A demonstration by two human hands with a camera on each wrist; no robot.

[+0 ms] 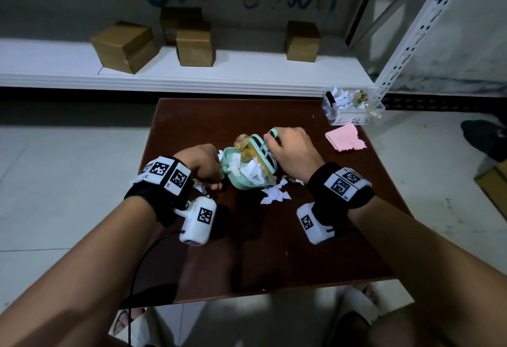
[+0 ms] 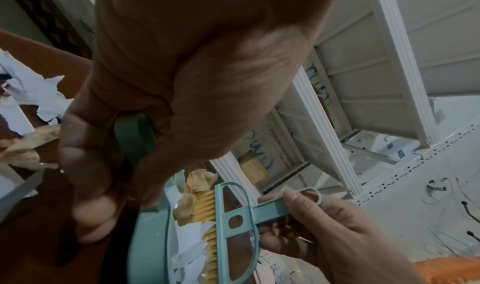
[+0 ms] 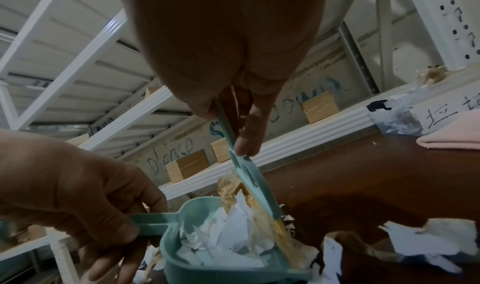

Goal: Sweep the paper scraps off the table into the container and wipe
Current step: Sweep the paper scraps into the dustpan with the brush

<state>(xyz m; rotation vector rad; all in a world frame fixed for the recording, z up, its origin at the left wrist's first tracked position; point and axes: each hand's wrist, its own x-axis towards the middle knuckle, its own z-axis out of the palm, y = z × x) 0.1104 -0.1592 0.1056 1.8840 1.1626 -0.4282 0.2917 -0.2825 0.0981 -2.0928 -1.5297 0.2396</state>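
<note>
A mint-green dustpan (image 1: 241, 182) (image 3: 197, 206) sits on the dark brown table (image 1: 247, 250), filled with white paper scraps (image 1: 251, 169) (image 3: 223, 231) and bits of yellowish tape. My left hand (image 1: 204, 165) (image 3: 78, 202) grips its handle (image 2: 135, 136). My right hand (image 1: 290, 152) (image 2: 311, 227) pinches the handle of a mint-green brush (image 1: 264, 152) (image 2: 233, 223), whose bristles press into the scraps at the pan's mouth. More white scraps (image 1: 275, 194) (image 3: 426, 241) lie on the table just in front of the pan. A clear container (image 1: 352, 106) with scraps stands at the table's far right corner.
A pink cloth (image 1: 345, 137) (image 3: 451, 136) lies near the container. Behind the table runs a white shelf (image 1: 192, 78) with several cardboard boxes (image 1: 124, 46). A perforated white upright (image 1: 419, 28) rises at the right. My feet show below the table's near edge.
</note>
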